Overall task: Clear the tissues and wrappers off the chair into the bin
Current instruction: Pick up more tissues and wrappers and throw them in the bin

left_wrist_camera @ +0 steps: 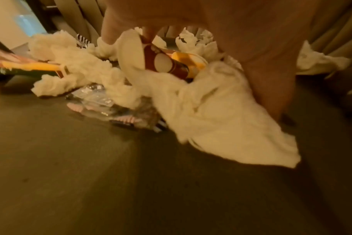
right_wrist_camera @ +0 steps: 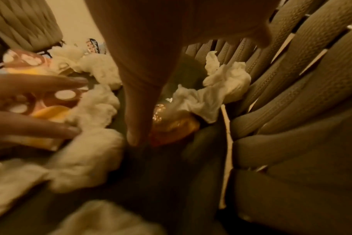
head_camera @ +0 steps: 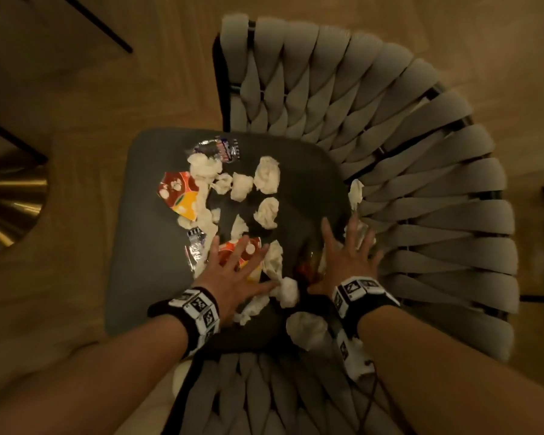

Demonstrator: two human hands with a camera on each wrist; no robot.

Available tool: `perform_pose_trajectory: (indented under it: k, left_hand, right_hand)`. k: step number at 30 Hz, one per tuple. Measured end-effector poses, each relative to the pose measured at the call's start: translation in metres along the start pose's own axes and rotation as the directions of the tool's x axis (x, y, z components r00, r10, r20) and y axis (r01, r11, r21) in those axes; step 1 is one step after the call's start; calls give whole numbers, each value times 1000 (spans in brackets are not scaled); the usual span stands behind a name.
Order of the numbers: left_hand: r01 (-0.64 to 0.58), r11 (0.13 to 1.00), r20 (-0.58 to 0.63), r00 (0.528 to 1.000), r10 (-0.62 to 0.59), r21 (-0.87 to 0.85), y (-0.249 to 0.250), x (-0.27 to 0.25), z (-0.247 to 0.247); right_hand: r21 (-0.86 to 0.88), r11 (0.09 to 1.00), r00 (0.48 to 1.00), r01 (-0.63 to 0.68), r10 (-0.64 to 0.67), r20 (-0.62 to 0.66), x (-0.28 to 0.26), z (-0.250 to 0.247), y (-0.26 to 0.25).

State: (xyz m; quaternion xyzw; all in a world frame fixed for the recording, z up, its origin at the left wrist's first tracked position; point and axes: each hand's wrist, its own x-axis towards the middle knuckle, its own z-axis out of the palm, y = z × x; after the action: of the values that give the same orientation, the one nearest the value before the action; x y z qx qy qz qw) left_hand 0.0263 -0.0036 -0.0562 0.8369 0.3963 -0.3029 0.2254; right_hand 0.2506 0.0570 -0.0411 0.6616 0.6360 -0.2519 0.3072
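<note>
Both spread flat, left hand (head_camera: 233,274) on a red wrapper (head_camera: 245,252), right hand (head_camera: 343,259) beside tissues (head_camera: 266,175) on the chair (head_camera: 145,246).

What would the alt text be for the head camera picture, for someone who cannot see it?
Seen from above, a left hand and right hand spread open over a dark chair seat strewn with crumpled white tissues and colourful wrappers. A grey woven backrest curves around it.

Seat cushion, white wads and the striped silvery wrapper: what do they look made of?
Seat cushion: dark matte fabric or faux leather, smooth, no sheen; unclear which.
White wads: soft tissue paper, crumpled with fuzzy torn edges.
Striped silvery wrapper: thin plastic or foil film, since its creases glint.
</note>
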Motion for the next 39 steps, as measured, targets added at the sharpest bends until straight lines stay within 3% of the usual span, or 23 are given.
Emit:
perform_pose_trajectory:
  k: [5,9,16,19,21,25,28,31,33,35,37,39]
  left_hand:
    - [7,999,1,1000,-7,-51,-16,10,13]
    - [22,994,-29,999,-25,-105,-17,9,4]
    - [22,958,-185,980,-78,-287,-19,-7,-17]
    - [66,916,-319,925,-205,-395,-27,-23,-22]
    - [154,879,-343,879,-331,-452,-34,-34,-19]
    - [347,764,-226,817,-531,-544,-42,-45,-5]
    - [409,694,-160,784,-600,-593,-39,-45,5]
    - [377,655,-228,728,-647,-655,-40,-43,0]
    - [346,652,-290,688,-665,-675,-44,-39,-14]
    - [321,672,-319,692,-647,-667,-48,-32,-32]
    - [300,702,-303,743,-596,-646,-47,-23,-46]
    - [273,760,-282,812,-511,-590,-39,-11,-55]
  right_hand:
    - [36,999,988,12,-17,155,29,-7,20]
    - [110,994,999,-26,28,-20,40,-7,18]
    - [167,985,999,47,-45,-17,42,-19,16]
    - [243,952,978,183,-152,-141,26,-34,-1]
    - [190,931,942,312,-278,-186,15,-43,-21]
    - [-52,839,839,542,-544,-35,1,-41,-68]
    - [-194,750,775,632,-611,163,7,-19,-94]
    - [-273,692,744,668,-622,243,17,-1,-106]
    - [-224,707,741,671,-629,235,20,0,-106]
    - [-85,758,759,647,-628,174,21,-9,-96]
    - [123,794,797,595,-603,33,19,-28,-75]
    - [212,784,811,584,-556,-182,25,-57,-47]
